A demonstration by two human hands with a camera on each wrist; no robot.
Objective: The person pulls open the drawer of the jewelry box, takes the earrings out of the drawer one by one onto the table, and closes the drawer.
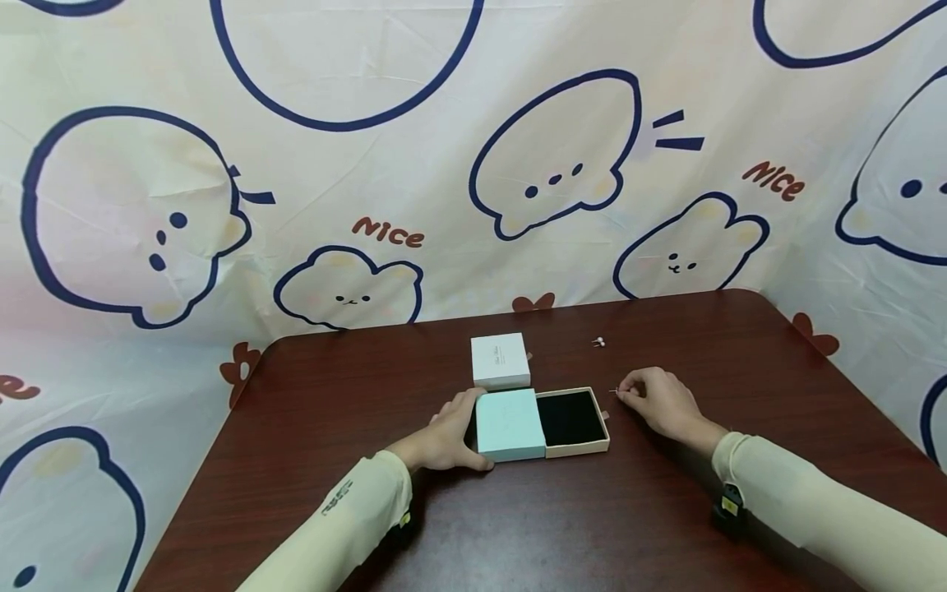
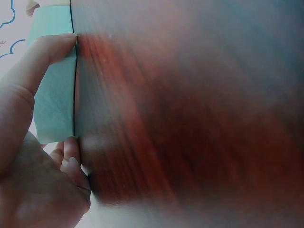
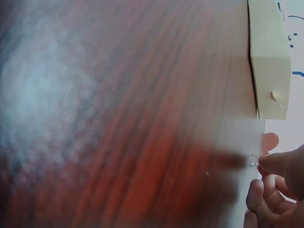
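Note:
A jewellery box with a light teal sleeve (image 1: 510,426) lies on the table, its cream drawer (image 1: 577,450) slid out to the right. Black padding (image 1: 570,418) lines the drawer, and a small ribbon tab (image 3: 276,99) sticks out of its end. My left hand (image 1: 445,432) grips the sleeve's left side, thumb at the near edge and fingers at the far edge. To the right of the drawer, my right hand (image 1: 661,403) pinches a small silvery wire-like jewellery piece (image 3: 254,161) between thumb and fingertip, close over the table; its exact shape is too small to tell.
Behind the teal sleeve stands a white box (image 1: 501,360) with faint lettering and a tab on its right side. Small white-tipped studs (image 1: 598,342) lie farther back to the right. A patterned cloth (image 1: 444,181) hangs along the far edge of the dark wooden table (image 1: 355,395).

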